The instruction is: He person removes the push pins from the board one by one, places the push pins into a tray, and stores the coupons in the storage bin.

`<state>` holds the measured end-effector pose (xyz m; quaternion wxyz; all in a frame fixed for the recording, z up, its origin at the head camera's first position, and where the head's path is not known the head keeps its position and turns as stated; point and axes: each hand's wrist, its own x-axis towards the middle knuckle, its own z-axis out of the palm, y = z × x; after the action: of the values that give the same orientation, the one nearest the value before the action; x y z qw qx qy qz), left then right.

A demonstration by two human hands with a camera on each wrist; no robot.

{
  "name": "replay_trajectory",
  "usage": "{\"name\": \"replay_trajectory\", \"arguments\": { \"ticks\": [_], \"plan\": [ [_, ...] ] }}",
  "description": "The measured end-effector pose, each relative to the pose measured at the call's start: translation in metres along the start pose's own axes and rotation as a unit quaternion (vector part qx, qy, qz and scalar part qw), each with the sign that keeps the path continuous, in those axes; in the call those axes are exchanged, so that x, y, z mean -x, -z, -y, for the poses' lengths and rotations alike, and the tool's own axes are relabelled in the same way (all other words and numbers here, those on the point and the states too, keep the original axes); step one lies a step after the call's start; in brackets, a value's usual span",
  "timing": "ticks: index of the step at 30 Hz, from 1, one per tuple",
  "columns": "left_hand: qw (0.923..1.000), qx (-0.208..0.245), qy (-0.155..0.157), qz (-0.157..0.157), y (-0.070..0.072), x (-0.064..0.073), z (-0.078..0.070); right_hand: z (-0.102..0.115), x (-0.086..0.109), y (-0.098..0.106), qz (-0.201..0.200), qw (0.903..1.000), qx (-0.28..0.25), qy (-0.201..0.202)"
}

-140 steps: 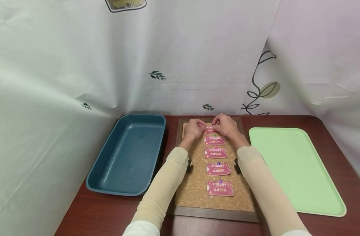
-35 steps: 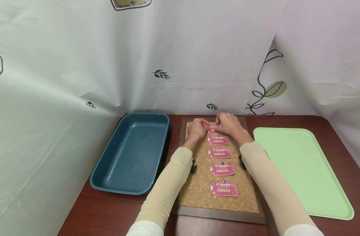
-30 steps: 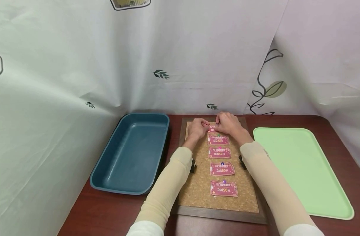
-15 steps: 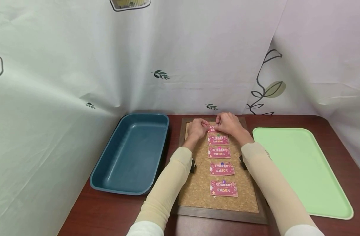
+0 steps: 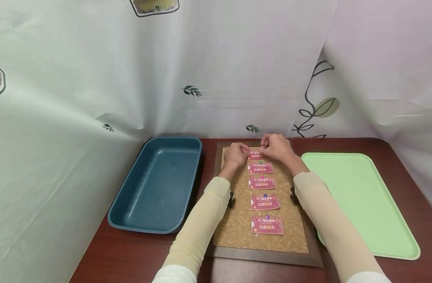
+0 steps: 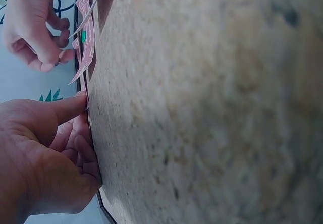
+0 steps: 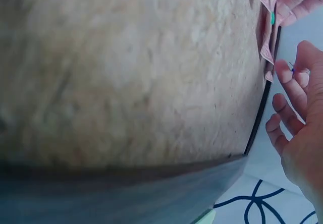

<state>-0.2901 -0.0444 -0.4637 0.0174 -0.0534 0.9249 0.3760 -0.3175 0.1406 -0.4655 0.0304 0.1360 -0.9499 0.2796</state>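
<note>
A column of pink coupons lies on a framed corkboard (image 5: 233, 228), the lower ones each with a coloured push pin at the top edge. My left hand (image 5: 236, 155) holds the left edge of the topmost coupon (image 5: 255, 155) between thumb and fingers. In the left wrist view, the left thumb tip meets that paper's edge at the board. My right hand (image 5: 277, 147) is raised just above the coupon's right side. In the right wrist view it pinches a small blue push pin (image 7: 292, 70), its needle showing, mostly hidden by the fingertips.
To the left of the board stands a deep blue tray (image 5: 154, 230). A flat green tray (image 5: 357, 196) lies to the right, partly behind the right sleeve. A printed white curtain (image 5: 219, 78) hangs behind the dark red table (image 5: 131, 259).
My right hand has drawn up and slightly right, off the topmost coupon, uncovering more of its print. The left hand stays at the coupon's left edge. The head view has shifted slightly.
</note>
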Motion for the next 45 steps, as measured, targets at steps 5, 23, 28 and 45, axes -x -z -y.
{"name": "replay_trajectory", "arguments": {
  "ticks": [5, 23, 28, 45],
  "plan": [
    [1.0, 0.001, -0.002, -0.002, 0.0, 0.0, 0.0, -0.003, 0.005, 0.005, -0.008, 0.9998, -0.017, 0.001],
    [0.9999, 0.002, -0.004, -0.013, 0.001, 0.006, -0.004, -0.014, 0.031, 0.025, -0.044, 0.9953, -0.087, 0.004],
    [0.9991, 0.041, -0.011, -0.003, 0.011, 0.007, -0.012, -0.014, 0.042, 0.036, -0.05, 0.992, -0.116, 0.003],
    [0.9903, 0.101, -0.095, -0.005, 0.109, 0.003, -0.022, -0.061, 0.106, 0.088, -0.06, 0.9929, -0.101, -0.019]
  ]
}}
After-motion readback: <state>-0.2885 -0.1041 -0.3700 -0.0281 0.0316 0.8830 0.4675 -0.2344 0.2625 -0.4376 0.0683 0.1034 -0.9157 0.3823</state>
